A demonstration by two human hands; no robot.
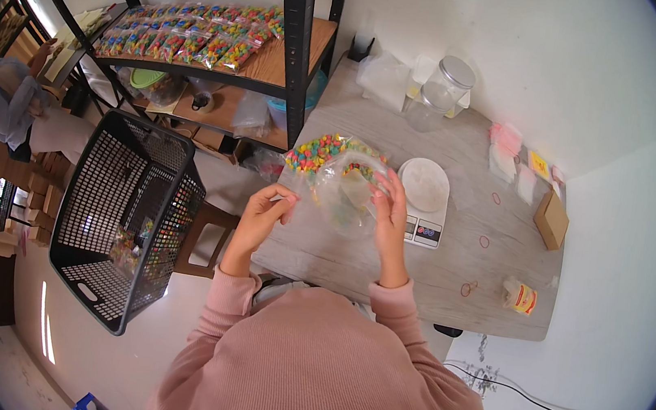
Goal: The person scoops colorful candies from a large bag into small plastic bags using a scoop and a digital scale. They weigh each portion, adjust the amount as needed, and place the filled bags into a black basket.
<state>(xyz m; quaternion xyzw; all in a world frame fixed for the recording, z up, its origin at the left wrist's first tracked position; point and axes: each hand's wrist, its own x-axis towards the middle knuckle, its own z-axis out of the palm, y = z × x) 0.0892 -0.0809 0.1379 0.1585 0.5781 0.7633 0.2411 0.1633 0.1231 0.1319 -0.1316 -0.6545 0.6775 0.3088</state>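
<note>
A clear plastic bag of colourful small candies (322, 152) lies on the table in front of me, its loose, see-through part (341, 194) spreading toward me between my hands. My left hand (265, 215) is closed in a pinch at the left of this plastic; whatever its fingertips hold is too small to make out. At the bag's right edge, my right hand (390, 208) has its fingers bent but apart from the thumb; whether it touches the plastic is hard to see. Just right of that hand stands a white kitchen scale (424, 227) bearing a round, pale dish (425, 184).
Left of the table (434, 275) stands a black basket (103, 202) with candy packets inside. Filled candy packets (193, 37) cover a black-framed shelf. Clear jars (445, 88), plastic bags (384, 79) and a small cardboard box (551, 220) sit toward the back and right. Another person (9, 104) is far left.
</note>
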